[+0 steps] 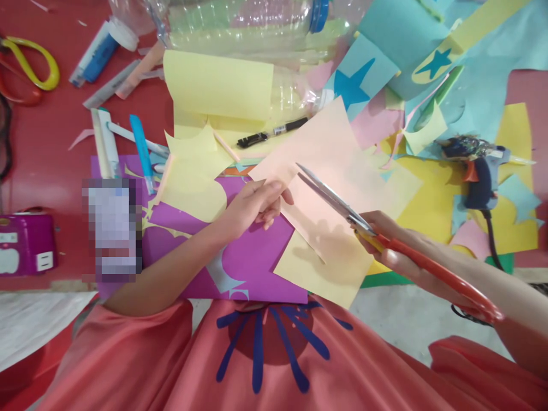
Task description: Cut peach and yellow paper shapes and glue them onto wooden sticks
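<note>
Peach paper (327, 142) lies at centre over purple (261, 251) and pale yellow sheets (338, 279), its left corner pinched between thumb and fingers of the left hand (254, 208). Right hand (389, 224) has its fingers wrapped round the handles of red-handled scissors (411, 255), blades nearly together above the peach paper, tips near the left fingertips. Black pen (272, 133) lies just beyond; glue gun (483, 180) off to the right.

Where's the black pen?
In the head view, the black pen lies just above centre, between the curled yellow paper and the pale pink sheet, beyond the left hand.
</note>
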The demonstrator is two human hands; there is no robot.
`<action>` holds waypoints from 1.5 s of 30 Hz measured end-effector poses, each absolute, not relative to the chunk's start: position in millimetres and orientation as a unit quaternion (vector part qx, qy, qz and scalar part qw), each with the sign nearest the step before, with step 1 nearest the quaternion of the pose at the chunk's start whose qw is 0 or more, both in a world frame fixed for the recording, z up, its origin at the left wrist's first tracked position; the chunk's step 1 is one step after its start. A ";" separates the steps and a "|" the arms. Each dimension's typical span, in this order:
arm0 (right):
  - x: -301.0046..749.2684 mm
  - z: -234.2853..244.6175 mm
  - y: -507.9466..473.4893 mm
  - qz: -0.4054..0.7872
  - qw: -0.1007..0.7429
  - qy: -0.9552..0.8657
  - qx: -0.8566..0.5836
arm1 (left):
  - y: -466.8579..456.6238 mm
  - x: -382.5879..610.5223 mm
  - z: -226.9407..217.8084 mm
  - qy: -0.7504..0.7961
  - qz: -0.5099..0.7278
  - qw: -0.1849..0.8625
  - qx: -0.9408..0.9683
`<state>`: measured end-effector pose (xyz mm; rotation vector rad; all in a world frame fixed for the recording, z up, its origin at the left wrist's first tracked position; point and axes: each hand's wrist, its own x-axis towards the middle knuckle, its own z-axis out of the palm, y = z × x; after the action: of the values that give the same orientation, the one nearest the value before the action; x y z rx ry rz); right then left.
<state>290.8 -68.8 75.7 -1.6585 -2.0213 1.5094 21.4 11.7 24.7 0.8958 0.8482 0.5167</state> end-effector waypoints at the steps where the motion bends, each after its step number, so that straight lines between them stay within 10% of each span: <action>1: 289.9 74.9 -68.3 0.504 0.049 -0.671 -0.541 | 11.9 21.0 24.0 0.391 0.236 0.785 0.417; 45: 258.0 72.0 -53.2 0.572 0.082 -0.623 -0.527 | 12.9 17.9 25.7 0.375 0.184 0.808 0.415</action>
<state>258.0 -53.2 72.0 -1.5742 -1.8612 1.7080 17.9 12.9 25.7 0.8872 0.8029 0.3945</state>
